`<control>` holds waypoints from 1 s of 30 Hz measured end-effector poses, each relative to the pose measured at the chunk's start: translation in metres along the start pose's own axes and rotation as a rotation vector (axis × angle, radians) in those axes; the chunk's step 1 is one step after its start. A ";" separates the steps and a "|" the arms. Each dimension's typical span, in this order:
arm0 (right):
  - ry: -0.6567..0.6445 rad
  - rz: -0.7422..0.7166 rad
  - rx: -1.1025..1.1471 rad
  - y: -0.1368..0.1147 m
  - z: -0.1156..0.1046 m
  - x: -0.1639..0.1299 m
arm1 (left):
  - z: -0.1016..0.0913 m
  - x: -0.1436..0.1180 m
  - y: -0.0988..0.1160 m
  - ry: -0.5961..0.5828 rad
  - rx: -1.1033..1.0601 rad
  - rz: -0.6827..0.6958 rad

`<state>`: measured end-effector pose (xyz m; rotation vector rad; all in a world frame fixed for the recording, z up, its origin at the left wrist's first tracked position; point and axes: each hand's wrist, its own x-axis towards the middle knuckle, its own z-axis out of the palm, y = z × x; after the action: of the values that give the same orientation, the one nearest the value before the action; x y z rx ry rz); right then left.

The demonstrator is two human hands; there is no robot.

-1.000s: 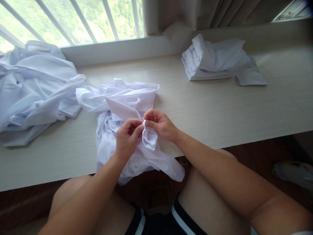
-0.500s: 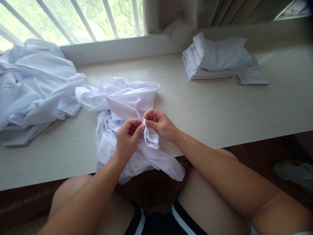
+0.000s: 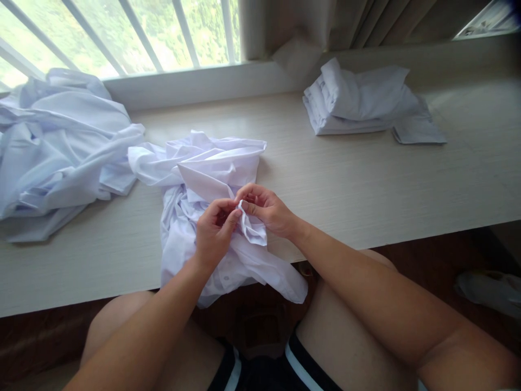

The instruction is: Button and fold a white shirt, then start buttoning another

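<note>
A crumpled white shirt (image 3: 179, 228) lies in front of me, its lower part hanging over the ledge's front edge. My left hand (image 3: 215, 228) pinches a bit of the shirt's fabric between thumb and fingers. Close against it, my right hand (image 3: 268, 212) grips the same spot from the right, fingertips meeting the left ones. A small gathered fold of cloth sticks out below the right thumb. Whatever lies exactly between the fingertips is hidden. A small button shows on the shirt near the front edge.
A loose heap of white clothes (image 3: 61, 152) lies at the left on the pale ledge (image 3: 366, 184). Toward the back right sits a folded white stack (image 3: 358, 100). Behind are a barred window (image 3: 142, 32) and a curtain (image 3: 293, 27). A pale bag-like object (image 3: 488, 290) rests on the floor.
Both hands keep their pinch on the shirt with only slight finger movement. The small fold beneath the right thumb has shifted a little. The view has tilted very slightly.
</note>
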<state>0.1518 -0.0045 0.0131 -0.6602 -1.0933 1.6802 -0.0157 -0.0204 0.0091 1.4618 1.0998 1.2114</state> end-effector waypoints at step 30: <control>0.161 -0.026 -0.149 -0.005 -0.001 0.001 | -0.006 0.003 -0.001 0.084 0.242 0.091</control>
<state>0.1545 -0.0024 0.0167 -0.8574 -1.1136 1.5055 -0.0211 -0.0164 0.0092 1.6712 1.2842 1.2455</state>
